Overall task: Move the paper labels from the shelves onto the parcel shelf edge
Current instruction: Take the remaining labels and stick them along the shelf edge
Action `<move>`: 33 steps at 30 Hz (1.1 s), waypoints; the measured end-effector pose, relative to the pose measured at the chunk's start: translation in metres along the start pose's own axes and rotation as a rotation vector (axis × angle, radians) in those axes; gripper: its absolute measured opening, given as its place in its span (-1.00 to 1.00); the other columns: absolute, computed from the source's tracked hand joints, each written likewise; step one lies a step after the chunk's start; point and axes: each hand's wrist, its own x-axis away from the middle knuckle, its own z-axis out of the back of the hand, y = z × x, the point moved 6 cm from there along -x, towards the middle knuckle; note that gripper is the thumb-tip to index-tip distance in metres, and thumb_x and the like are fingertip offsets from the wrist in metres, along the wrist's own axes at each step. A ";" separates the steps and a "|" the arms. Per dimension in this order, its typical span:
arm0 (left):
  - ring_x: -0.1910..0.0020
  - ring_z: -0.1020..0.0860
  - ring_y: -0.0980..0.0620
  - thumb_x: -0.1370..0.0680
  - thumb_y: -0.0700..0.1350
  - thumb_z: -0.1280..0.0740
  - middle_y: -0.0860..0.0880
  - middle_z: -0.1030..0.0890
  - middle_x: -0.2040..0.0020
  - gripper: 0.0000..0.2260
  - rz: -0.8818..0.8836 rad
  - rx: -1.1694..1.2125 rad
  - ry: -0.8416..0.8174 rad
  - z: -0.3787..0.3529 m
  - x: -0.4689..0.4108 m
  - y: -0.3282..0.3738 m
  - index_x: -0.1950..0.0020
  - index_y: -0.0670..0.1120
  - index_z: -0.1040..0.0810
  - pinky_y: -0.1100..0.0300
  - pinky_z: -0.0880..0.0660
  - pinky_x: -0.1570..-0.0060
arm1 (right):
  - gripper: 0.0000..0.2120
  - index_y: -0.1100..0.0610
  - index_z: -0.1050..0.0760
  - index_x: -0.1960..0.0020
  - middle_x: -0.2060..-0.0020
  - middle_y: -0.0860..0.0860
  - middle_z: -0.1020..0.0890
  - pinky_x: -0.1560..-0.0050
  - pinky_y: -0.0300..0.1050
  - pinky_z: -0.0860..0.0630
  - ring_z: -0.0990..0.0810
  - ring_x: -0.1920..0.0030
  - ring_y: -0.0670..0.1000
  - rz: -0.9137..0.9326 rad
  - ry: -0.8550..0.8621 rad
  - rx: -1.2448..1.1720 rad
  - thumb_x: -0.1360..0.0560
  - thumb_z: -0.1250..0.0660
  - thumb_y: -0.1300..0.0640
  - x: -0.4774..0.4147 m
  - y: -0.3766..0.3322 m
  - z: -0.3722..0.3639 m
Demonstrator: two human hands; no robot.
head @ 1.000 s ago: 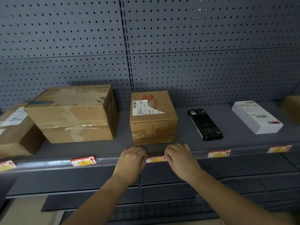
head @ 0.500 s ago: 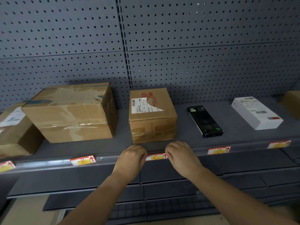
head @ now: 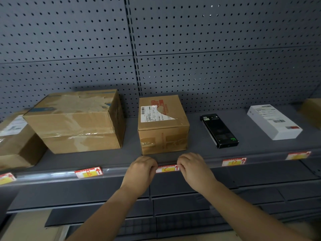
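Two bare hands meet at the front lip of the parcel shelf (head: 199, 157), one at each end of a small paper label (head: 167, 168). The left hand (head: 141, 168) is curled with its fingertips pressed on the label's left end, and the right hand (head: 194, 166) is curled the same way, fingertips pinched at the label's right end. That label sits in the shelf edge strip (head: 52, 176), directly below the small cardboard box (head: 163, 126). It is a short horizontal slip with a white and red border, a yellow middle panel bearing a handwritten red letter C, and a red upward arrow at its right end. More labels of the same look sit along the same strip: one marked B (head: 89, 172) to the left below the large cardboard box (head: 76, 121), one at the far left edge (head: 7, 178) that is partly cut off, one further right (head: 234, 161) below the black device box (head: 219, 130), whose letter looks like D, and a blurred one at the right end (head: 297, 155) below the white box (head: 274, 121). Another cardboard box (head: 15, 141) sits at the far left of the shelf, touching the large one. A grey pegboard panel (head: 208, 49) rises behind the parcels.
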 end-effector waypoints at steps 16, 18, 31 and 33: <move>0.06 -0.47 0.14 -0.49 -0.07 -0.36 0.16 -0.54 0.09 -0.95 -0.008 -0.035 0.028 0.032 0.005 0.022 0.10 0.08 -0.52 0.23 -0.43 0.04 | -0.82 0.06 -0.62 -0.08 -0.07 -0.09 -0.58 -0.16 -0.13 -0.46 -0.51 -0.07 -0.05 -0.001 -0.008 -0.071 -0.54 -0.33 0.04 -0.003 -0.017 0.035; 0.06 -0.48 0.10 -0.48 -0.09 -0.36 0.17 -0.50 0.13 -0.89 -0.006 -0.054 0.043 0.047 0.006 0.025 0.13 0.11 -0.47 0.20 -0.43 0.06 | -0.81 0.05 -0.62 -0.10 -0.10 -0.10 -0.57 -0.18 -0.10 -0.46 -0.50 -0.10 -0.05 0.016 0.005 -0.069 -0.54 -0.32 0.03 -0.007 -0.026 0.048; -0.04 -0.54 0.02 -0.46 -0.08 -0.37 0.05 -0.60 -0.04 -0.82 0.018 -0.254 0.114 0.125 0.030 0.017 -0.05 0.00 -0.60 0.10 -0.50 -0.04 | -0.83 0.09 -0.59 0.07 -0.03 -0.07 -0.59 -0.08 -0.05 -0.46 -0.53 -0.04 0.01 0.178 0.118 -0.062 -0.52 -0.26 0.04 -0.028 -0.096 0.091; 0.01 -0.55 -0.03 -0.44 -0.09 -0.37 0.03 -0.60 0.02 -0.84 0.027 -0.261 0.118 0.135 0.036 0.008 -0.01 -0.02 -0.59 0.08 -0.51 0.02 | -0.82 0.10 -0.59 0.05 -0.04 -0.06 -0.59 -0.10 -0.04 -0.47 -0.53 -0.05 0.02 0.194 0.120 -0.071 -0.53 -0.26 0.06 -0.031 -0.108 0.090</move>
